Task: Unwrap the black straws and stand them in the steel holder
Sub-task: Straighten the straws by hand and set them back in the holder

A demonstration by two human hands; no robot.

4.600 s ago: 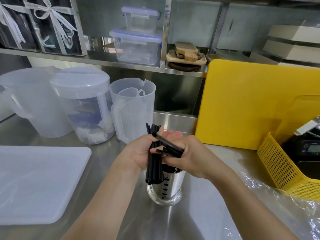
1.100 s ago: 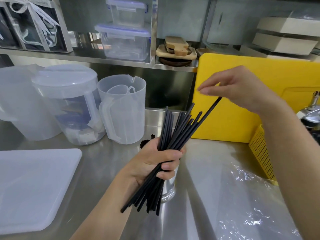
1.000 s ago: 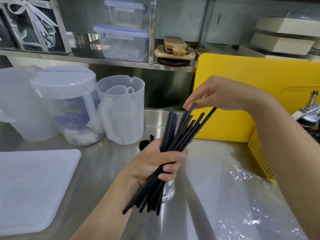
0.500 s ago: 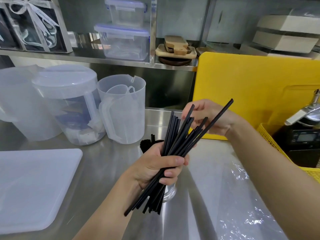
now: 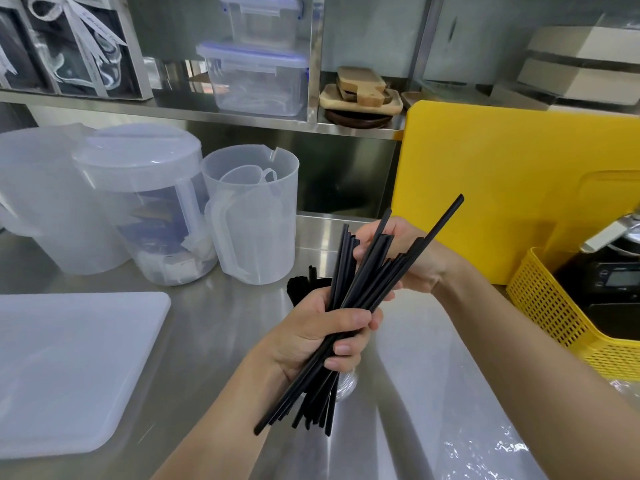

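My left hand (image 5: 318, 336) grips a slanted bundle of several black straws (image 5: 349, 292) around its middle, above the counter. My right hand (image 5: 403, 261) is behind the bundle's upper ends, fingers curled around some of the straws; one straw (image 5: 440, 225) sticks out higher toward the upper right. The steel holder (image 5: 344, 388) stands under my left hand, mostly hidden; only a bit of its base shows. A few black straw tips (image 5: 304, 284) rise from it behind my left hand.
Three translucent plastic pitchers (image 5: 249, 216) stand at the back left. A white board (image 5: 69, 368) lies at the left. A yellow cutting board (image 5: 502, 178) leans at the back right, next to a yellow basket (image 5: 561, 317). Clear plastic wrap (image 5: 485, 448) lies at the right front.
My right hand came down from above the bundle to the straws' upper ends and closed around them. The left hand kept its grip, barely moving.
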